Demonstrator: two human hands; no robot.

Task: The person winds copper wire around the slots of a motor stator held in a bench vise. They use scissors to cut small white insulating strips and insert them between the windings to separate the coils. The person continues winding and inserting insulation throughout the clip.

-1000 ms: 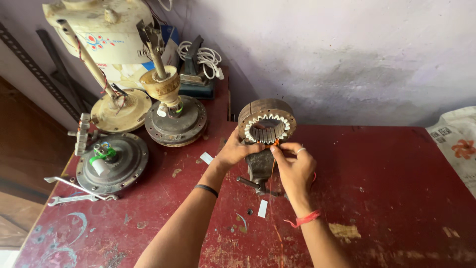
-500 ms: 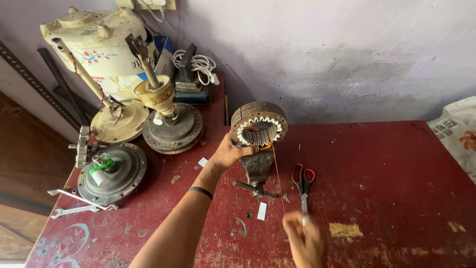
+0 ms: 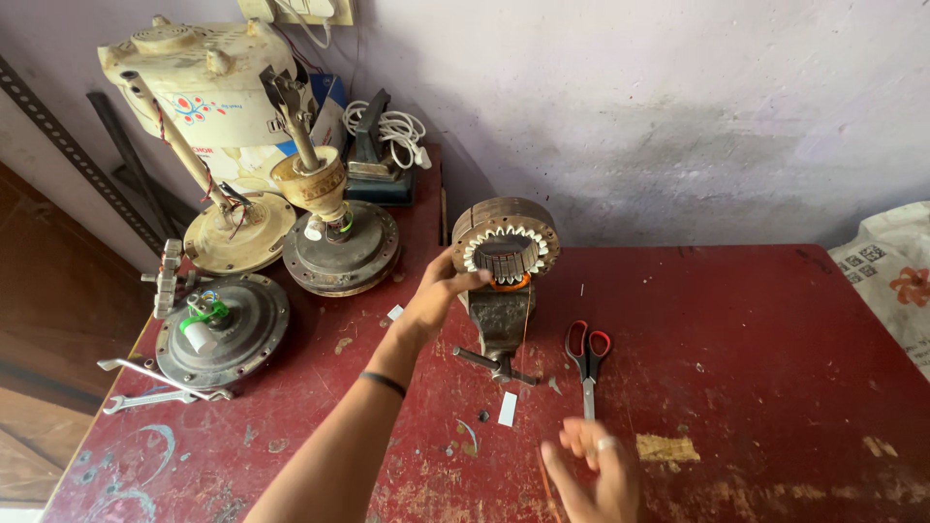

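Observation:
A round laminated motor stator point(image 3: 504, 237) with white slot liners stands on edge, clamped in a small bench vise point(image 3: 499, 324) on the red table point(image 3: 756, 368). My left hand point(image 3: 436, 295) grips the stator's lower left rim, thumb and fingers against the core. My right hand point(image 3: 596, 470) is low near the table's front edge, fingers pinched on a thin copper wire point(image 3: 526, 334) that runs down from the stator's orange winding. Red-handled scissors point(image 3: 586, 358) lie just right of the vise, between the stator and my right hand.
Ceiling-fan motor parts point(image 3: 339, 242) and a motor housing point(image 3: 223, 329) fill the table's left side, with spanners point(image 3: 155, 383) at the left edge. A cream appliance body point(image 3: 203, 87) and a coiled white cable point(image 3: 392, 131) stand at the back wall. A printed bag point(image 3: 886, 271) sits at the right.
My right hand left the stator and drew back toward the table's front edge, pulling the wire out. The scissors came into sight. My left hand stayed on the stator.

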